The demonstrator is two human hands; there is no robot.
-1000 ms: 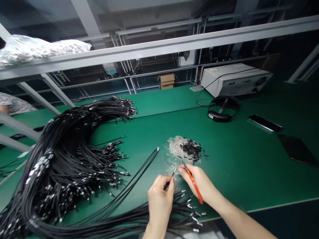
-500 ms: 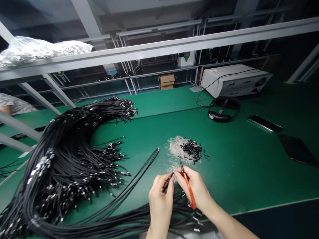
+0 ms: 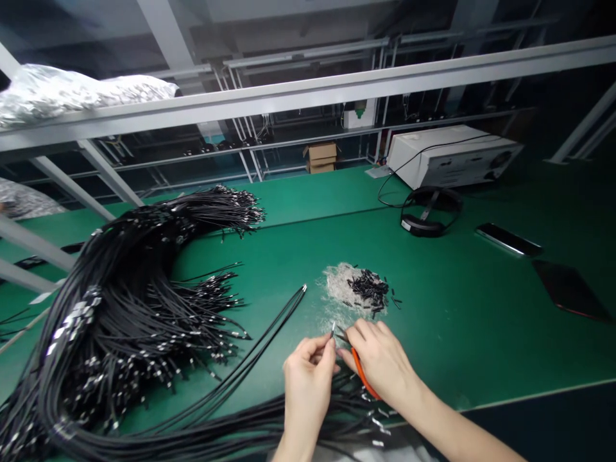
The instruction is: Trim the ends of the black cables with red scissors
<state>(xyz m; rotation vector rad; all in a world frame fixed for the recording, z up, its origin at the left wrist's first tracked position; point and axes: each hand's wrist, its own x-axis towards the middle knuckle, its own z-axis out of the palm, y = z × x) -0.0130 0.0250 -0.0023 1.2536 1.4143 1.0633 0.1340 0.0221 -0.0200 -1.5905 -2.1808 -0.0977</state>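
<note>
My left hand point(image 3: 308, 366) pinches a black cable between thumb and fingers, its silvery tip point(image 3: 333, 330) sticking up past them. Close by on the right, my right hand point(image 3: 380, 359) is wrapped round a pair of orange-handled pliers point(image 3: 364, 375). Their dark jaws point left at the cable tip; I cannot tell whether they touch it. Beneath both hands runs a bundle of black cables point(image 3: 231, 423). Beyond them lies a heap of short black tube pieces point(image 3: 370, 289) beside a patch of pale, thread-like scraps point(image 3: 341, 282).
A large coil of black cables point(image 3: 144, 269) with light tips covers the bench's left side. A few cables point(image 3: 293, 298) stretch toward the middle. Toward the right are a black headband device point(image 3: 423, 224), a phone point(image 3: 509, 239), a dark flat slab point(image 3: 570, 289) and a white box-shaped machine point(image 3: 452, 157).
My right hand has turned palm-down, swinging the pliers' jaws from pointing upward to pointing left at the cable end. The silvery tip now stands more upright in my left hand.
</note>
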